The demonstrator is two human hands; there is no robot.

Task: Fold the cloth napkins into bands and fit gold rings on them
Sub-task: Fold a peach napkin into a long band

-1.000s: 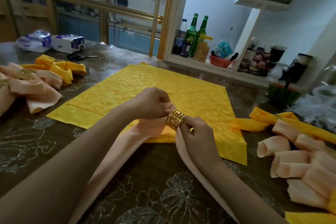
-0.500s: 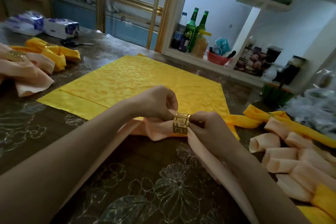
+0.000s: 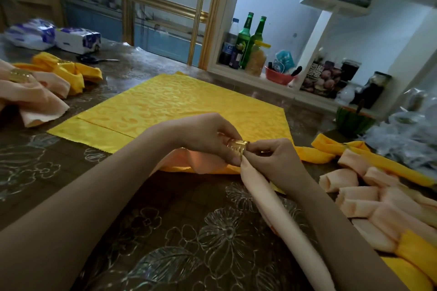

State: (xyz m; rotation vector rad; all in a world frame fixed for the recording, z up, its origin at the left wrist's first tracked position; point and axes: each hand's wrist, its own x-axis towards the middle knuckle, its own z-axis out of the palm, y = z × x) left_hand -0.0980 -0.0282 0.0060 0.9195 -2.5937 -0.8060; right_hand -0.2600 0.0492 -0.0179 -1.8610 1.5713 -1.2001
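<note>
Head view: left hand (image 3: pixel 203 136) grips the gold ring (image 3: pixel 237 147), fingers curled round it. Right hand (image 3: pixel 274 160) pinches the peach napkin band (image 3: pixel 272 210) at the ring's mouth, above the table (image 3: pixel 165 231).

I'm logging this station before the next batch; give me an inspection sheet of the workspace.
Surface: dark flower-patterned table, yellow cloth spread flat on it.
Job's things: gold ring on a peach napkin band; folded napkins at right; ringed napkins at left.
Clutter: scissors and tissue packs at the far left.
Hands: left hand grips the gold ring; right hand pinches the peach napkin beside it.
Cables: nothing seen.
Surroundings: shelf with green bottles; glazed wooden partition.
</note>
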